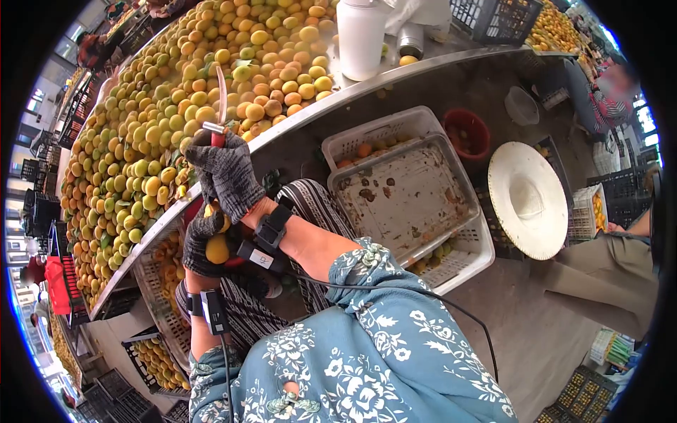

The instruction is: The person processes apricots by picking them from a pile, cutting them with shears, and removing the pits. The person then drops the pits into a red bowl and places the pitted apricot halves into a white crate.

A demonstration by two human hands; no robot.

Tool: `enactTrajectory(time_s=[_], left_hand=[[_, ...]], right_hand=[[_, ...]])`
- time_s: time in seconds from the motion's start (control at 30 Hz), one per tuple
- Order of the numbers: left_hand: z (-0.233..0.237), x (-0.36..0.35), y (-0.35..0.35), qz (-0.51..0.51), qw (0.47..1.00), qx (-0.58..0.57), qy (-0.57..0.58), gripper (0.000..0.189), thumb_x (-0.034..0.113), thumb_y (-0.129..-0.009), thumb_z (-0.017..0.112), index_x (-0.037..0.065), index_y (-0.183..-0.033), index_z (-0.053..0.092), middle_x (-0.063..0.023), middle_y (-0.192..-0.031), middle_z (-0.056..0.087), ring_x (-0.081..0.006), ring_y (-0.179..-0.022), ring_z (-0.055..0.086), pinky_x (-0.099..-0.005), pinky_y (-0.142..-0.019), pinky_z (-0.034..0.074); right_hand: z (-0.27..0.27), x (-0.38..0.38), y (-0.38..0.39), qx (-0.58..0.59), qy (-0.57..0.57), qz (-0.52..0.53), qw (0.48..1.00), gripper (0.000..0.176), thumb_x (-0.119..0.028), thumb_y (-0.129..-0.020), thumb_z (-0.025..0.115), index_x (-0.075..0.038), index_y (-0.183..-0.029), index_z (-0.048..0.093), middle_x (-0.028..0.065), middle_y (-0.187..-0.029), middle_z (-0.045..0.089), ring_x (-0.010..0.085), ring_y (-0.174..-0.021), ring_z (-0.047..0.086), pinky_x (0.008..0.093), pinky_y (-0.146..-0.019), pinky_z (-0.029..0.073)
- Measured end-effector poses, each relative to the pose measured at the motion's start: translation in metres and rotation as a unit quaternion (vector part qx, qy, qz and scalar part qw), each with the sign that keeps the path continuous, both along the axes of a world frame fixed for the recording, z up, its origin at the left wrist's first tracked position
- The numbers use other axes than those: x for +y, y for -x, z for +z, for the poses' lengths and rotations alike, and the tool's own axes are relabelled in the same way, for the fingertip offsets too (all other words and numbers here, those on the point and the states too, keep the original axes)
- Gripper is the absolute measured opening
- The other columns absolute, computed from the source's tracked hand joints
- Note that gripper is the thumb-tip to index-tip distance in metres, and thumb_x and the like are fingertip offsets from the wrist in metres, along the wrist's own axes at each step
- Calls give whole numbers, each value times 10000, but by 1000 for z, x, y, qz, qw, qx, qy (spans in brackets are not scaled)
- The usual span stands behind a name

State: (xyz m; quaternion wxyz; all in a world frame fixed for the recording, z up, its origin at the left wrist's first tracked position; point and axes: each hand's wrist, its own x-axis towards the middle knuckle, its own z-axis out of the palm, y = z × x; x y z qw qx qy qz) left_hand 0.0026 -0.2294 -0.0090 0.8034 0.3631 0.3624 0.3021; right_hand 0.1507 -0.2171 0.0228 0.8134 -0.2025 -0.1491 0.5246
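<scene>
My right hand point(229, 173), in a dark grey knitted glove, is closed around the red handle of a knife point(222, 99). Its curved blade points up and away, over the heap of apricots point(151, 130) on the metal-edged table. Just below it, my left hand point(199, 243), gloved the same way, has its fingers curled round a yellow apricot point(217, 249). Another bit of yellow fruit shows between the two hands, partly hidden by the gloves. Under my left forearm stands a light crate point(147, 271) with orange fruit pieces inside.
A white bottle point(361, 42) and a metal cup point(410, 41) stand on the table. To the right are a dirty tray point(395, 201) on white crates, a red bucket point(467, 134) and a straw hat point(529, 201). People sit nearby at right. A cable point(451, 303) crosses my right sleeve.
</scene>
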Motion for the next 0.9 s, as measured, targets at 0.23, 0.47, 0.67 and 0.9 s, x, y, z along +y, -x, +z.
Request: enactTrajectory(time_s=[0.23, 0.47, 0.67, 0.9], left_hand=[[17, -32, 2, -69, 996, -34, -34, 345, 199, -766, 695, 33, -1057, 609, -79, -965, 659, -211, -848, 644, -304, -735, 542], [15, -44, -32, -60, 987, -144, -29, 469, 206, -762, 665, 10, -1170, 543, -132, -1048, 645, -258, -934, 635, -348, -824, 527], [54, -59, -28, -52, 990, 48, -121, 356, 302, -787, 660, 2, -957, 571, -213, -794, 612, -317, -676, 568, -410, -583, 473], [50, -55, -43, -81, 991, -7, -103, 368, 330, -803, 648, 17, -980, 567, -172, -784, 603, -256, -624, 551, -353, -528, 450]], right_hand=[[23, -43, 8, -194, -51, -44, 979, 82, -63, -803, 688, -65, -864, 635, -19, -729, 604, 64, -673, 551, 221, -617, 462], [43, -62, -26, 34, -71, -39, 996, 61, -75, -827, 650, -40, -829, 599, -9, -734, 583, 71, -675, 545, 207, -574, 447], [-17, -132, -115, -350, 138, -149, 914, 72, -66, -787, 681, -79, -754, 618, -62, -606, 495, 30, -522, 426, 204, -456, 322], [-201, -313, -186, -468, 584, -144, 647, 287, -226, -735, 718, 9, -867, 618, 43, -658, 577, 142, -564, 529, 321, -534, 432]])
